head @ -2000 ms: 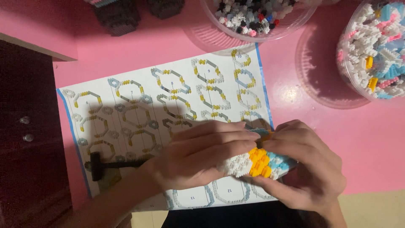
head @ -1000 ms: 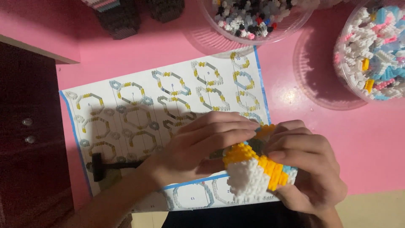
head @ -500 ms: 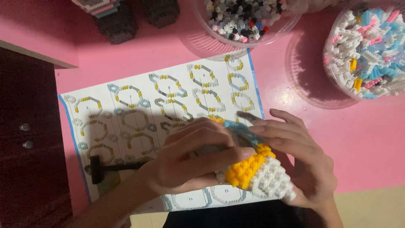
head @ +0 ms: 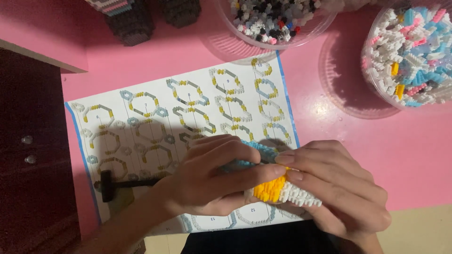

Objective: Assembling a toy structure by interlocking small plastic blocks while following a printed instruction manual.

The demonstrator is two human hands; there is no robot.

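A small brick model [head: 278,188] of white, yellow and light blue micro blocks is held between both hands above a printed instruction sheet [head: 155,122]. My left hand [head: 212,178] wraps over its left side, fingers stretched across the top. My right hand [head: 334,188] grips the right side, fingertips pressing on the upper edge beside the yellow part. Most of the model is hidden under the fingers.
A clear tub [head: 278,21] of black, white and red bricks stands at the top centre, another tub [head: 414,51] of white, blue and pink bricks at the top right. A small black hammer-like tool [head: 115,183] lies on the sheet. Dark block models [head: 129,19] stand top left, a dark cabinet [head: 28,155] at left.
The hands have turned the model over several times, so the yellow and white faces now point toward me. The view has shifted slightly down and left.
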